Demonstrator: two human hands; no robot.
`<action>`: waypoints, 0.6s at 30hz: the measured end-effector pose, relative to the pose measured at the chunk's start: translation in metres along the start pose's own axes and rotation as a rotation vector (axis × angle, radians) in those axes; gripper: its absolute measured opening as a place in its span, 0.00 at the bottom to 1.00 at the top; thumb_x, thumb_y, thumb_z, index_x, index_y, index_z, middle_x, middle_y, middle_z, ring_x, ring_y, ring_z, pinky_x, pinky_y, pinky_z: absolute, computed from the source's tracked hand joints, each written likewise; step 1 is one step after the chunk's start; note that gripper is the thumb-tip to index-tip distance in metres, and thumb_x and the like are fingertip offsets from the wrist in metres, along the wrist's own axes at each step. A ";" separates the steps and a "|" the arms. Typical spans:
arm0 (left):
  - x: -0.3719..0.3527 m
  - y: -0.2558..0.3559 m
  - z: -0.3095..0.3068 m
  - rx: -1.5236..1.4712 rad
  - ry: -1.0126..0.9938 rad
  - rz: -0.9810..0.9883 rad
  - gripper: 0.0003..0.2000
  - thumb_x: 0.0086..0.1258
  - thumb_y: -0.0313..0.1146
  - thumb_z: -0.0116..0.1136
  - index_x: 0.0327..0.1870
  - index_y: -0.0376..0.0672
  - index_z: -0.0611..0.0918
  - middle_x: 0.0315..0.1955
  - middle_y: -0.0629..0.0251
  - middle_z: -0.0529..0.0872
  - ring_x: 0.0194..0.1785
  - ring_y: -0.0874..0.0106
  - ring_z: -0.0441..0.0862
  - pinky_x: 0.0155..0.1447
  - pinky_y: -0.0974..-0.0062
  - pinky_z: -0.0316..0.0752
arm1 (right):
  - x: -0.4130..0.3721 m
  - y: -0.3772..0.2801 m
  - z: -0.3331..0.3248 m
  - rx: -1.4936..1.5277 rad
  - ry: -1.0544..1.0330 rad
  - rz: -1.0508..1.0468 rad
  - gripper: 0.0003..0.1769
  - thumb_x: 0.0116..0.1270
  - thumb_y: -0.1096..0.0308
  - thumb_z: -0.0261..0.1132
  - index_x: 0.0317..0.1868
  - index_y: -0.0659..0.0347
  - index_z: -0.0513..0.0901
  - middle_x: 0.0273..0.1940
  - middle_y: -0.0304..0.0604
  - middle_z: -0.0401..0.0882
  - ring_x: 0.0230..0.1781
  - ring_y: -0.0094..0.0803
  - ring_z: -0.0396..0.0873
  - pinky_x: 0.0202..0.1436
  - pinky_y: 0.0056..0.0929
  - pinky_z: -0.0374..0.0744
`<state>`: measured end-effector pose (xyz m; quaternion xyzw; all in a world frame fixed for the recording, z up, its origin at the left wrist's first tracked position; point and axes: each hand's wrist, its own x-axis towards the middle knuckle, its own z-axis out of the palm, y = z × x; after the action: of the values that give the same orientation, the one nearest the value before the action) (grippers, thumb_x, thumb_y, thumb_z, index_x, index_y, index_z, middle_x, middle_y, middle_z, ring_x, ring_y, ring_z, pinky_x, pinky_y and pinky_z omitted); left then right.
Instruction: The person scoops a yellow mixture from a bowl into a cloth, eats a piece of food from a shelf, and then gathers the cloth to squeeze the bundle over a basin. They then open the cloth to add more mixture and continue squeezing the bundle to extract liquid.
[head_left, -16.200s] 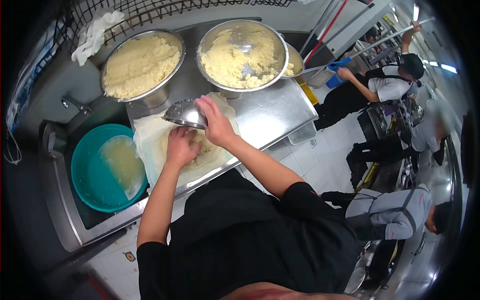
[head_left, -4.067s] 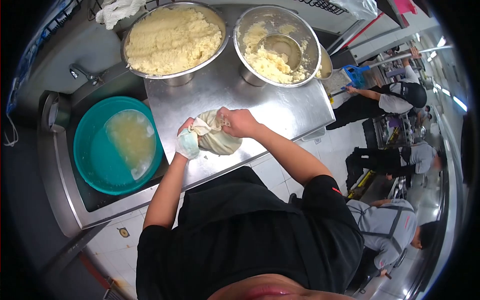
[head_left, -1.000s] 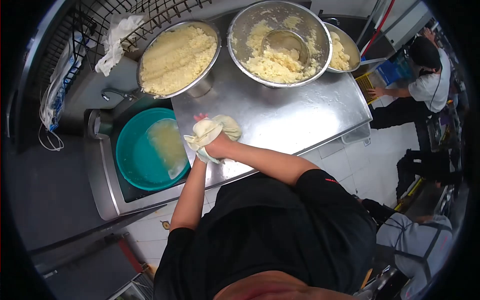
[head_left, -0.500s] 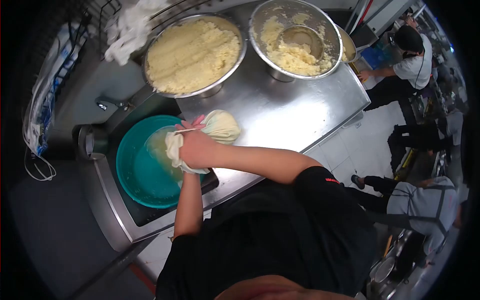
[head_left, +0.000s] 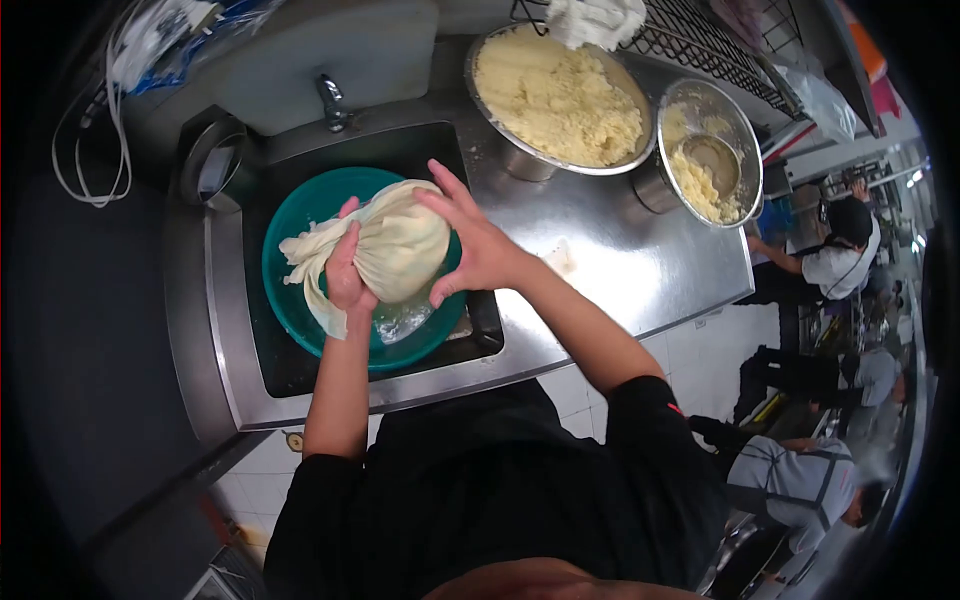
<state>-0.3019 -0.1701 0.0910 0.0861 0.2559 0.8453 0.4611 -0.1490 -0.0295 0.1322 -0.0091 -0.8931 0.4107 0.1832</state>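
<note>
A bulging, damp cream cloth bag [head_left: 405,250] is over the green basin [head_left: 285,295], its bulge turned to the right. My left hand [head_left: 348,275] is closed around the gathered neck of the bag, and the loose cloth ends hang out to the left. At the bulge's right side, my right hand [head_left: 482,245] is spread with thumb and fingers apart, the fingertips right by the cloth. Cloudy liquid [head_left: 400,322] shows in the basin below the bag.
The basin sits in a metal sink [head_left: 232,300] with a faucet [head_left: 332,100] behind it. On the steel counter [head_left: 620,265] stand a large bowl of pale yellow mash [head_left: 560,100] and a smaller metal bowl [head_left: 745,150] with some mash. Several people are at the right.
The bag has come left from the counter side to above the basin. My right hand has opened from the twisted neck and moved to the bulge. The view has shifted.
</note>
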 end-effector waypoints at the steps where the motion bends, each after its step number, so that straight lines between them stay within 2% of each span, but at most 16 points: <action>1: 0.000 0.000 -0.001 -0.035 -0.009 -0.003 0.14 0.77 0.33 0.45 0.59 0.40 0.69 0.61 0.52 0.73 0.64 0.56 0.71 0.69 0.57 0.67 | 0.004 0.009 0.017 0.153 0.151 -0.036 0.58 0.35 0.42 0.81 0.68 0.53 0.64 0.75 0.56 0.45 0.74 0.53 0.50 0.73 0.47 0.56; 2: 0.001 0.000 0.001 -0.039 -0.010 0.010 0.14 0.77 0.33 0.45 0.59 0.40 0.69 0.61 0.52 0.73 0.64 0.56 0.71 0.69 0.57 0.67 | 0.011 0.012 0.029 0.308 0.300 -0.073 0.60 0.36 0.40 0.80 0.68 0.52 0.62 0.74 0.56 0.46 0.73 0.47 0.54 0.73 0.44 0.58; 3: 0.001 -0.001 0.003 -0.060 -0.049 0.024 0.11 0.77 0.33 0.46 0.54 0.40 0.71 0.61 0.52 0.72 0.64 0.57 0.72 0.69 0.58 0.67 | 0.015 0.016 0.038 0.319 0.403 -0.097 0.55 0.44 0.39 0.77 0.68 0.55 0.60 0.72 0.54 0.53 0.70 0.42 0.60 0.68 0.38 0.64; 4: 0.000 -0.002 0.005 -0.076 -0.089 0.034 0.09 0.76 0.34 0.47 0.49 0.41 0.74 0.61 0.52 0.72 0.63 0.57 0.72 0.69 0.59 0.67 | 0.017 0.021 0.047 0.323 0.399 -0.102 0.55 0.44 0.39 0.77 0.68 0.55 0.60 0.72 0.54 0.53 0.70 0.42 0.60 0.68 0.38 0.64; 5: -0.002 0.004 0.016 0.035 -0.104 0.062 0.06 0.75 0.33 0.51 0.43 0.40 0.77 0.62 0.53 0.72 0.63 0.60 0.72 0.69 0.62 0.67 | 0.018 0.027 0.055 0.512 0.482 0.037 0.50 0.52 0.39 0.72 0.67 0.57 0.61 0.69 0.52 0.58 0.68 0.41 0.63 0.66 0.35 0.66; 6: -0.003 0.004 0.020 0.040 -0.104 0.057 0.06 0.75 0.33 0.51 0.43 0.40 0.77 0.62 0.53 0.72 0.63 0.60 0.72 0.69 0.62 0.67 | 0.017 0.032 0.064 0.700 0.567 0.183 0.44 0.59 0.40 0.68 0.66 0.59 0.61 0.67 0.51 0.62 0.66 0.40 0.66 0.64 0.32 0.69; 7: -0.004 0.004 0.024 0.302 -0.101 0.167 0.05 0.74 0.32 0.52 0.43 0.40 0.76 0.62 0.54 0.72 0.63 0.62 0.72 0.69 0.62 0.67 | 0.020 0.024 0.067 0.800 0.604 0.277 0.37 0.70 0.39 0.53 0.65 0.62 0.64 0.63 0.50 0.69 0.63 0.39 0.70 0.63 0.33 0.71; 8: -0.003 0.003 0.026 0.562 -0.105 0.277 0.05 0.73 0.31 0.54 0.42 0.40 0.76 0.63 0.54 0.72 0.64 0.63 0.71 0.69 0.63 0.67 | 0.021 0.029 0.073 0.799 0.618 0.280 0.37 0.70 0.39 0.53 0.65 0.62 0.64 0.63 0.50 0.69 0.63 0.39 0.70 0.63 0.33 0.71; 9: 0.001 0.003 0.020 0.742 -0.176 0.325 0.09 0.71 0.29 0.57 0.49 0.39 0.76 0.64 0.54 0.71 0.65 0.63 0.69 0.69 0.63 0.66 | 0.021 0.039 0.081 1.179 0.601 0.385 0.34 0.72 0.41 0.52 0.63 0.62 0.67 0.59 0.48 0.73 0.60 0.37 0.73 0.61 0.33 0.73; 10: 0.005 0.001 0.017 0.741 -0.188 0.314 0.09 0.71 0.29 0.57 0.49 0.39 0.76 0.64 0.54 0.71 0.65 0.63 0.69 0.69 0.63 0.66 | 0.023 0.041 0.083 1.558 0.565 0.483 0.32 0.73 0.43 0.52 0.61 0.63 0.71 0.56 0.47 0.76 0.57 0.36 0.76 0.59 0.32 0.75; 11: 0.009 0.000 0.015 0.892 -0.263 0.342 0.12 0.71 0.30 0.57 0.53 0.41 0.76 0.63 0.54 0.72 0.66 0.64 0.69 0.70 0.64 0.64 | 0.023 0.041 0.086 1.627 0.515 0.523 0.34 0.73 0.39 0.48 0.61 0.62 0.72 0.56 0.48 0.76 0.57 0.37 0.76 0.61 0.35 0.75; 12: 0.012 -0.001 0.012 1.043 -0.337 0.368 0.15 0.70 0.32 0.57 0.57 0.42 0.76 0.62 0.55 0.74 0.67 0.65 0.68 0.71 0.64 0.63 | 0.021 0.042 0.088 1.625 0.529 0.523 0.34 0.73 0.39 0.48 0.61 0.62 0.72 0.56 0.48 0.76 0.57 0.37 0.76 0.61 0.35 0.75; 13: 0.010 0.002 0.013 0.565 -0.408 0.129 0.18 0.69 0.33 0.58 0.59 0.42 0.75 0.62 0.55 0.74 0.68 0.65 0.68 0.70 0.65 0.64 | 0.021 0.040 0.090 1.660 0.459 0.539 0.35 0.73 0.38 0.47 0.61 0.62 0.72 0.56 0.48 0.76 0.57 0.38 0.76 0.61 0.36 0.74; 14: 0.009 0.004 0.014 0.087 -0.389 -0.105 0.21 0.68 0.34 0.58 0.62 0.42 0.74 0.62 0.55 0.74 0.68 0.65 0.68 0.70 0.67 0.65 | 0.021 0.038 0.092 1.695 0.389 0.554 0.36 0.72 0.37 0.46 0.61 0.61 0.72 0.57 0.48 0.76 0.56 0.39 0.77 0.62 0.37 0.74; 16: 0.004 0.010 0.021 0.044 -0.220 -0.275 0.19 0.71 0.38 0.55 0.59 0.38 0.72 0.54 0.56 0.79 0.60 0.67 0.74 0.62 0.69 0.72 | 0.022 0.037 0.099 1.699 0.436 0.541 0.36 0.73 0.37 0.45 0.61 0.60 0.73 0.56 0.48 0.77 0.56 0.40 0.78 0.62 0.40 0.75; 18: 0.014 0.011 0.008 0.130 -0.225 -0.331 0.18 0.71 0.38 0.55 0.56 0.39 0.73 0.51 0.57 0.80 0.57 0.67 0.75 0.60 0.70 0.73 | 0.019 0.038 0.102 1.645 0.260 0.697 0.35 0.72 0.37 0.45 0.61 0.58 0.73 0.56 0.48 0.78 0.55 0.40 0.78 0.62 0.42 0.76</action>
<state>-0.3150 -0.1609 0.1021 0.1665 0.2674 0.7248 0.6127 -0.2059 -0.0763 0.0496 -0.1916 -0.2362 0.9477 0.0968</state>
